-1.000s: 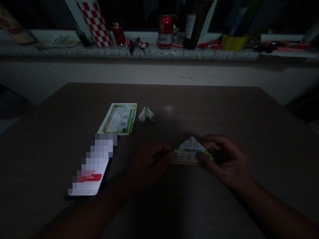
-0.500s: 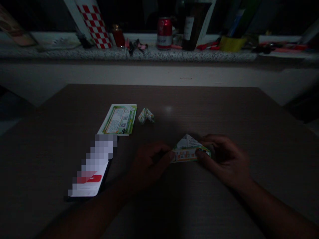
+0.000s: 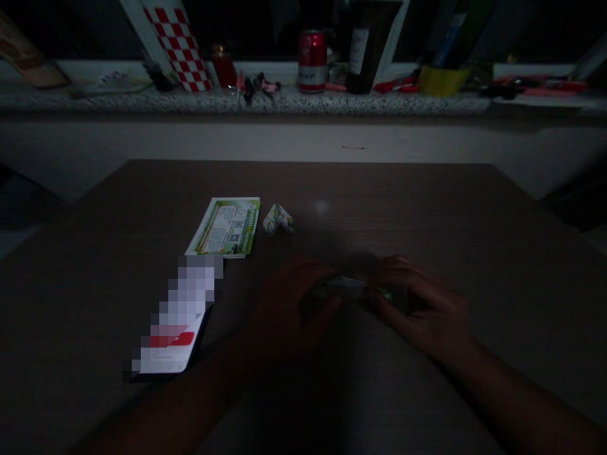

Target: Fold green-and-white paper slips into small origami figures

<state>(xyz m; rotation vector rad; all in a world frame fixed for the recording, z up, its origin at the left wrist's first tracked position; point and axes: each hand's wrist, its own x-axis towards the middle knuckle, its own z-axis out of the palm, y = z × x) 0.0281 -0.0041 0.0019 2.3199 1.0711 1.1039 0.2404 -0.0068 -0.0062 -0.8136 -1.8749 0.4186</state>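
Note:
Between my two hands is a piece of folded printed paper (image 3: 353, 284), now seen nearly edge-on and dim, so its folds are hard to make out. My left hand (image 3: 294, 309) pinches its left end between thumb and fingers. At the other end, the thumb and fingers of my right hand (image 3: 422, 303) are closed on the paper. A small folded paper piece (image 3: 279, 220), shaped like a V, lies on the table beyond my left hand. Beside it rests a stack of green-and-white printed sheets (image 3: 227, 227).
A phone (image 3: 190, 316) with a lit, partly blurred screen lies left of my left hand on the dark wooden table (image 3: 427, 202). Along the granite sill (image 3: 284, 104) behind stand a red can (image 3: 313, 62), a checkered container (image 3: 177, 47) and a dark tube (image 3: 363, 50).
The folded paper has tilted from showing its triangular printed face to nearly edge-on. My left hand has moved slightly right and covers more of it.

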